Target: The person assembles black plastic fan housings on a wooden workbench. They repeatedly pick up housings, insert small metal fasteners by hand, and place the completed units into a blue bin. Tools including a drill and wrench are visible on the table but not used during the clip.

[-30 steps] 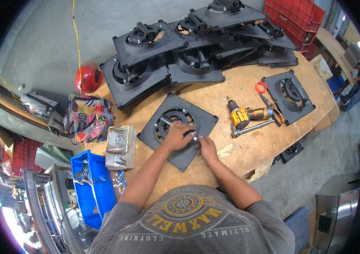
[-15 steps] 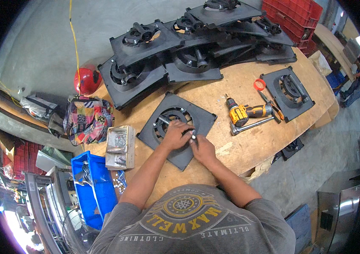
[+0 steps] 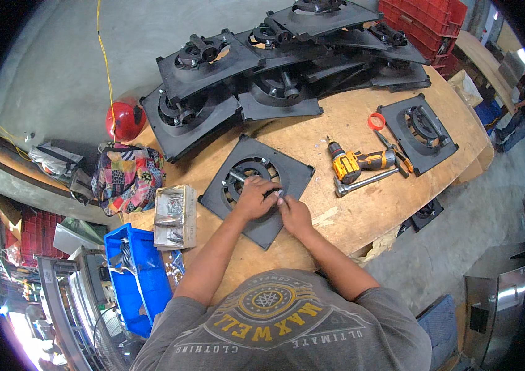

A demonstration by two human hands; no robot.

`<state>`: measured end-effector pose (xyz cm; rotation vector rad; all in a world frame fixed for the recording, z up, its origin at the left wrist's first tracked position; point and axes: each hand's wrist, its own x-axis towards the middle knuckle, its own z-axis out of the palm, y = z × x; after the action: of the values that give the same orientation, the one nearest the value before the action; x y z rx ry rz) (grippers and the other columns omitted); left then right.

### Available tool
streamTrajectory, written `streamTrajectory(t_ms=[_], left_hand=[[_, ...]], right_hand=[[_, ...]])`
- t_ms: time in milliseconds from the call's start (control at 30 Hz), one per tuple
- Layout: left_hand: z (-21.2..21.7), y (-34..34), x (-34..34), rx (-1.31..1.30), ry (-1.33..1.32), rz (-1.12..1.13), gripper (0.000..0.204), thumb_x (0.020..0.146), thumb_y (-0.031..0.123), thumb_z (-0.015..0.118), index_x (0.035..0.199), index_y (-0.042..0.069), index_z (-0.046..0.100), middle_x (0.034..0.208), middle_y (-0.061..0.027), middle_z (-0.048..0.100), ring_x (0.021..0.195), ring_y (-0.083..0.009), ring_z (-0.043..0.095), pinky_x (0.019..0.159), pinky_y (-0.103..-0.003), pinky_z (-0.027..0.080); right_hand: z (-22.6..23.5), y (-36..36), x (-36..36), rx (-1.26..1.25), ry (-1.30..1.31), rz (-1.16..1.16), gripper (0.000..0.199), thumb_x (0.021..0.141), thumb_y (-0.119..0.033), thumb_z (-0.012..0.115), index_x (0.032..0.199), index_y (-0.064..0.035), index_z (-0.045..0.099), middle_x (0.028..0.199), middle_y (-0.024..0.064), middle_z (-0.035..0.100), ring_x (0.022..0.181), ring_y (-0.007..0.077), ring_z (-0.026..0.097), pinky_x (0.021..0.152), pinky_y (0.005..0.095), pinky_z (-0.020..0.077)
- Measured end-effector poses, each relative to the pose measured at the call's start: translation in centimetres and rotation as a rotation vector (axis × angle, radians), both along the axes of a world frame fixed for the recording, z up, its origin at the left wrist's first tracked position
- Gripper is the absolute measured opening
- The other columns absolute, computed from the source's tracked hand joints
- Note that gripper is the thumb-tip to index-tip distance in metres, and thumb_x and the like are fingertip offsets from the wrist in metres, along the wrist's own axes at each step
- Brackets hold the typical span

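A black square plate with a round ribbed opening lies on the wooden table in front of me. My left hand lies over the ring at the plate's centre, fingers curled on it. My right hand is beside it on the plate's near corner. Its fingertips pinch a small silvery piece that meets the left hand's fingers. What lies under the hands is hidden.
A yellow and black drill, a ratchet and a red ring lie to the right, near another black plate. Several like plates are stacked at the back. To the left are a box of screws, a blue bin and a colourful bag.
Both hands stay on the black plate with only small finger movements. The view has shifted a little.
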<state>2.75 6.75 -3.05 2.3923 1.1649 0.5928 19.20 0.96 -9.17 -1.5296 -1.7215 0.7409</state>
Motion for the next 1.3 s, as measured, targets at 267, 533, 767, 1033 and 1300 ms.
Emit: streamTrajectory(t_ms=[267,533,767,1033,1300], left_hand=[[0.0,0.0,-0.1,0.024,0.020,-0.001,0.031,0.090,0.031,0.059,0.110,0.010,0.070,0.103,-0.0138,0.069,0.105,-0.0329,0.060,0.105,-0.048,0.034],[0.6,-1.5,-0.3,0.059,-0.175,0.140,0.030,0.091,0.029,0.062,0.112,0.007,0.069,0.110,-0.0157,0.068,0.111,-0.0350,0.059,0.105,-0.046,0.038],[-2.5,-13.5,-8.0,-0.179,-0.205,0.552,0.024,0.090,0.023,0.067,0.104,0.004,0.069,0.109,-0.0174,0.067,0.102,-0.0362,0.063,0.092,-0.044,0.048],[-7.7,-29.9,-13.3,-0.184,-0.408,0.807,0.018,0.090,0.008,0.063,0.104,-0.003,0.067,0.100,-0.0143,0.066,0.091,-0.0247,0.064,0.084,-0.034,0.051],[-6.1,-32.9,-12.7,-0.245,-0.279,0.568,0.021,0.090,0.013,0.066,0.106,-0.001,0.068,0.099,-0.0143,0.069,0.087,-0.0260,0.067,0.081,-0.035,0.053]], right_hand=[[-0.1,0.2,0.3,-0.648,0.848,0.019,0.042,0.102,-0.040,0.048,0.093,-0.0005,0.060,0.072,0.0096,0.063,0.066,0.0256,0.063,0.058,0.0382,0.0488],[4.5,0.5,0.6,0.144,0.076,-0.058,0.035,0.093,-0.034,0.062,0.105,-0.0004,0.062,0.100,0.0211,0.063,0.086,0.0375,0.065,0.075,0.0453,0.0516],[7.1,9.0,-5.7,-0.158,-0.484,0.442,0.042,0.085,-0.030,0.068,0.118,-0.0058,0.062,0.108,0.0196,0.070,0.101,0.0371,0.068,0.086,0.0488,0.0542],[8.2,2.3,-3.4,-0.244,-0.525,0.426,0.043,0.081,-0.014,0.061,0.122,0.0012,0.060,0.108,0.0215,0.070,0.102,0.0378,0.068,0.084,0.0486,0.0550],[15.4,-11.8,10.5,-0.369,-0.662,0.568,0.045,0.081,-0.025,0.070,0.121,-0.0093,0.061,0.102,0.0194,0.070,0.097,0.0400,0.067,0.085,0.0505,0.0525]])
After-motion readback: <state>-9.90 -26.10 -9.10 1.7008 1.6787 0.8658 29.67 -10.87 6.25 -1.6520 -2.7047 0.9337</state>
